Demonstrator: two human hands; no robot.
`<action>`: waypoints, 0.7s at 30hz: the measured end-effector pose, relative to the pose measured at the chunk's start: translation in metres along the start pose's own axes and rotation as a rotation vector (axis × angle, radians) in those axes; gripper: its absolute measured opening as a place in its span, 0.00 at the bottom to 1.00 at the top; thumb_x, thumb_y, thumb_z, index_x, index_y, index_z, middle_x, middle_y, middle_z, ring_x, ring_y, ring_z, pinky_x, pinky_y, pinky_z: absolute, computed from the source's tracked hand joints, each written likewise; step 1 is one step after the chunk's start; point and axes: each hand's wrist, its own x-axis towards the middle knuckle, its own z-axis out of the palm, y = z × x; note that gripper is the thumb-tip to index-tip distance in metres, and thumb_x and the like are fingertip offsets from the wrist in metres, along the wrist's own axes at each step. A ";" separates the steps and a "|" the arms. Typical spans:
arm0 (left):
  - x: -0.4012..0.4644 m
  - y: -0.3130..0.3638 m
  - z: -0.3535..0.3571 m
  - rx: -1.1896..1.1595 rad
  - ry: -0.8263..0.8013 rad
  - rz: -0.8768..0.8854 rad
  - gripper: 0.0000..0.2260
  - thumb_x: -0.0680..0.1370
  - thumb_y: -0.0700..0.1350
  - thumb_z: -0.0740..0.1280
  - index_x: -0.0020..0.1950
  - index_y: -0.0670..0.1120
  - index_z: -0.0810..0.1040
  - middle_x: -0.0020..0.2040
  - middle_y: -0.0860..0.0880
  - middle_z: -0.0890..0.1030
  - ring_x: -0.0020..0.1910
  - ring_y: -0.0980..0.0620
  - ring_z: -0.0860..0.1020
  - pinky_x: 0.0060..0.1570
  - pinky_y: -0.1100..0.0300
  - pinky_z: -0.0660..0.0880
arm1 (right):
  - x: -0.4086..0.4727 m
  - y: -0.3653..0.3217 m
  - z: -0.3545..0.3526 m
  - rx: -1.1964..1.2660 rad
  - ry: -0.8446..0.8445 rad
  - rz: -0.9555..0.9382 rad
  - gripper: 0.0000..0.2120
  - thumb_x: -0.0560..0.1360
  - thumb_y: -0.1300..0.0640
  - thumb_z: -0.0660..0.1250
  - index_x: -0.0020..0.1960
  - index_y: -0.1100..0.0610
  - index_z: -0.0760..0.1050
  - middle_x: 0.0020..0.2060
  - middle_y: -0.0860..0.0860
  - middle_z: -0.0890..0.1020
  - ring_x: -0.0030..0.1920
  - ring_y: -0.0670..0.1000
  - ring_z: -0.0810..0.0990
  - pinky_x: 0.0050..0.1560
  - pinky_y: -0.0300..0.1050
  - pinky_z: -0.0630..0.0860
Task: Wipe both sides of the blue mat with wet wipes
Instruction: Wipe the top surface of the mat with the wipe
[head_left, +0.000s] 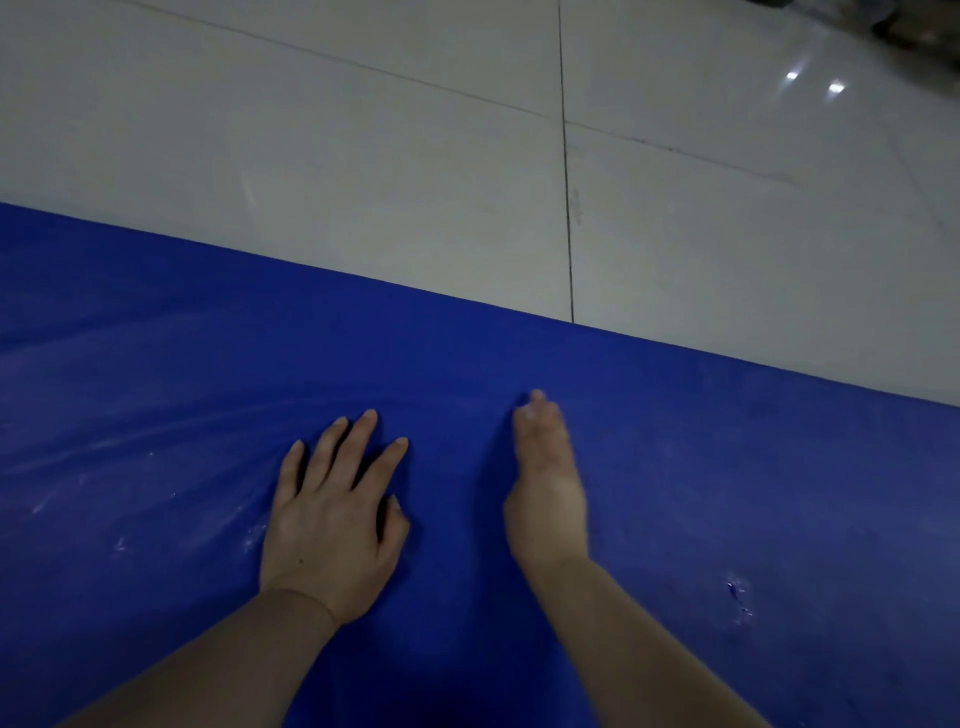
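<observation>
While both hands lie on the blue mat (675, 467), no wipe shows.
Left hand (332, 514) flat, fingers spread; right hand (548, 493) edge-on, fingers straight: overlap strokes toward streaks.

Dim indoor light, bluish cast; two small bright glare spots on glossy tiled floor (810, 83) upper right. Soft dark shadows left of each hand on blue mat (675, 467). Overall softness, slight blur; wide-angle bending of mat edge; corners darkest, top right murky
</observation>
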 end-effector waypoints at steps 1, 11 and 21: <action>0.000 0.000 0.000 0.002 -0.004 -0.001 0.25 0.74 0.53 0.53 0.68 0.50 0.75 0.73 0.46 0.68 0.72 0.45 0.64 0.70 0.44 0.54 | -0.006 -0.013 0.007 -0.006 -0.037 -0.059 0.37 0.64 0.74 0.70 0.71 0.62 0.66 0.72 0.56 0.66 0.72 0.53 0.63 0.72 0.44 0.59; 0.000 -0.001 0.001 -0.016 0.013 -0.007 0.25 0.75 0.53 0.51 0.69 0.49 0.74 0.74 0.45 0.67 0.72 0.44 0.64 0.71 0.42 0.56 | -0.028 0.027 -0.031 -0.562 -0.347 0.070 0.20 0.77 0.65 0.57 0.69 0.62 0.66 0.75 0.57 0.41 0.76 0.62 0.41 0.75 0.52 0.51; 0.000 -0.001 0.003 -0.031 0.023 0.002 0.26 0.76 0.54 0.50 0.69 0.50 0.74 0.74 0.45 0.68 0.72 0.45 0.63 0.71 0.42 0.55 | -0.051 -0.006 0.000 -0.161 -0.121 -0.053 0.31 0.77 0.64 0.52 0.76 0.62 0.44 0.77 0.54 0.47 0.77 0.51 0.45 0.75 0.41 0.46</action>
